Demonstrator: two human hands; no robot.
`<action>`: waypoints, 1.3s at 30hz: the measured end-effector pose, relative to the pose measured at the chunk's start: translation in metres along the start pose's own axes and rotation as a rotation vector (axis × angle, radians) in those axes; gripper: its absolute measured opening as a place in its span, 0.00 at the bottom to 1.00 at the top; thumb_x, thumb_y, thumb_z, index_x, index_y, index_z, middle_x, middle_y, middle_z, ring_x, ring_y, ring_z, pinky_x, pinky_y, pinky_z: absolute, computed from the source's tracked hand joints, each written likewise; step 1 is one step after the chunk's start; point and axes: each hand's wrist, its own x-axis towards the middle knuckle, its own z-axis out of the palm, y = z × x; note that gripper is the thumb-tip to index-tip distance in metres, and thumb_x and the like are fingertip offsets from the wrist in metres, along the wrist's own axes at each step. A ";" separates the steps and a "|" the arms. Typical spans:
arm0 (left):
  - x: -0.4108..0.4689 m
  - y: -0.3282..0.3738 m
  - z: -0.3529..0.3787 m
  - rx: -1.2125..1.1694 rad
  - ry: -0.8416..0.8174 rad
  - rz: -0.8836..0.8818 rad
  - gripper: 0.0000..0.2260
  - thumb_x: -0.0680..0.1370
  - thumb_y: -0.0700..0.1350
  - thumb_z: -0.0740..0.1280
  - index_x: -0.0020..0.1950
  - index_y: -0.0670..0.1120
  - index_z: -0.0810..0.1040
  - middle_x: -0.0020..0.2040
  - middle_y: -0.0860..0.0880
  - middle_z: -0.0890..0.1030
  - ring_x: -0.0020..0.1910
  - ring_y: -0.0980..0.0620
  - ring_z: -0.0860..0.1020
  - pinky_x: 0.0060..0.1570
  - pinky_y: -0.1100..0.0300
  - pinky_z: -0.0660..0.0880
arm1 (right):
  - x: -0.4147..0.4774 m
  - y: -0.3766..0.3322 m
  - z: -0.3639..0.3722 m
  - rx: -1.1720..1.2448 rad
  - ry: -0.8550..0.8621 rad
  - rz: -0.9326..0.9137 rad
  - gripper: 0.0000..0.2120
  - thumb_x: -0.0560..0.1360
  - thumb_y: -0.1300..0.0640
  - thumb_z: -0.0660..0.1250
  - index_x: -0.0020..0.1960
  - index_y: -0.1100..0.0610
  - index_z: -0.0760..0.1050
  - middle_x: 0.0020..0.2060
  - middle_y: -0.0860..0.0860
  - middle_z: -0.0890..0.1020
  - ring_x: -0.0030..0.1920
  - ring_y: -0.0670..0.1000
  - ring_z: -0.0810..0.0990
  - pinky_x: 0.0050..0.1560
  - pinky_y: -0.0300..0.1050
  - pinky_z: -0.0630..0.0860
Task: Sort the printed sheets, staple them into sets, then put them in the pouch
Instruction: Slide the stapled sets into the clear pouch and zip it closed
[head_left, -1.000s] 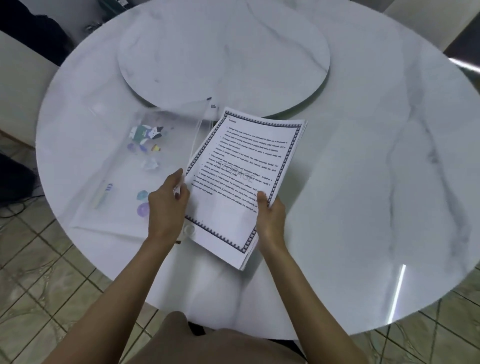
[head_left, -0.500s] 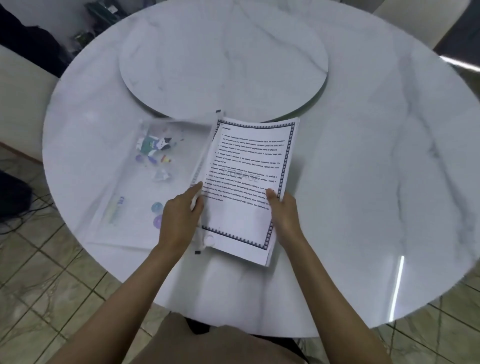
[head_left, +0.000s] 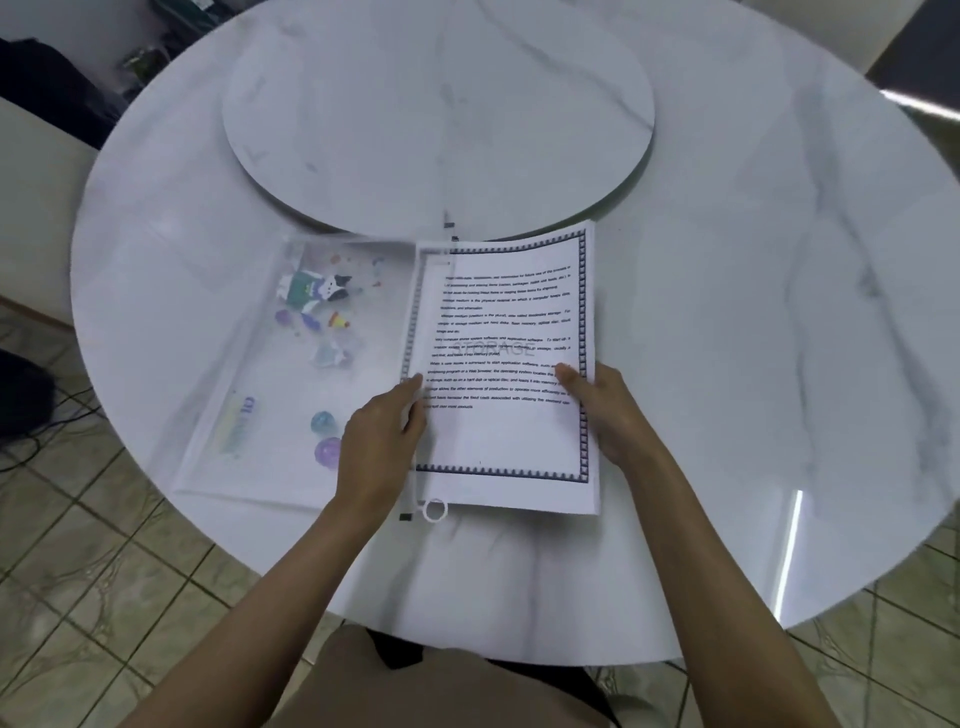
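Reaching in from six o'clock, both arms meet at the stack of printed sheets (head_left: 506, 441), which lies on the table (head_left: 753, 322) straight ahead at twelve o'clock. The right grip (head_left: 605, 410) is clamped on the stack's three o'clock edge, thumb pressed on the top page. The left grip (head_left: 384, 441) pinches at the nine o'clock edge, apparently on the lip of the pouch (head_left: 260, 364) where it overlaps the paper, though the exact hold is partly hidden. A white ring pull (head_left: 434, 510) sits at the stack's seven o'clock corner, just beside the left wrist. Farther out, the stack's eleven o'clock corner looks veiled by clear film, so the sheets seem to be only just entering the pouch's mouth, with most of the stack outside. The pouch lies flat toward nine o'clock, transparent, printed with small cartoon figures. The stack looks thick and fairly weighty yet floppy, and loose pages could fan or snag, so holding both long edges suits it. The pouch film is likely thin, limp and slick, best held at its lip to keep the mouth open. At twelve o'clock beyond sits a round turntable (head_left: 436, 104).
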 end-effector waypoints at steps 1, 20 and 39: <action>-0.002 0.000 0.001 0.012 -0.015 0.008 0.16 0.79 0.39 0.62 0.67 0.44 0.73 0.59 0.43 0.80 0.58 0.45 0.77 0.58 0.58 0.71 | 0.001 -0.001 0.002 -0.012 -0.007 0.000 0.07 0.79 0.56 0.60 0.54 0.51 0.75 0.48 0.47 0.82 0.46 0.44 0.83 0.51 0.41 0.80; 0.036 -0.019 -0.036 -0.093 0.204 0.080 0.14 0.77 0.41 0.63 0.62 0.46 0.76 0.59 0.47 0.80 0.58 0.48 0.78 0.60 0.54 0.73 | 0.005 0.014 0.061 -0.067 0.022 0.024 0.13 0.79 0.56 0.60 0.61 0.59 0.75 0.56 0.54 0.81 0.55 0.53 0.80 0.60 0.53 0.76; 0.097 -0.128 -0.134 -0.454 -0.194 -0.206 0.11 0.81 0.49 0.55 0.55 0.48 0.74 0.42 0.49 0.79 0.36 0.51 0.77 0.34 0.63 0.73 | -0.021 -0.006 0.102 -0.019 0.016 -0.054 0.13 0.78 0.54 0.61 0.60 0.55 0.75 0.52 0.47 0.83 0.52 0.46 0.82 0.47 0.35 0.78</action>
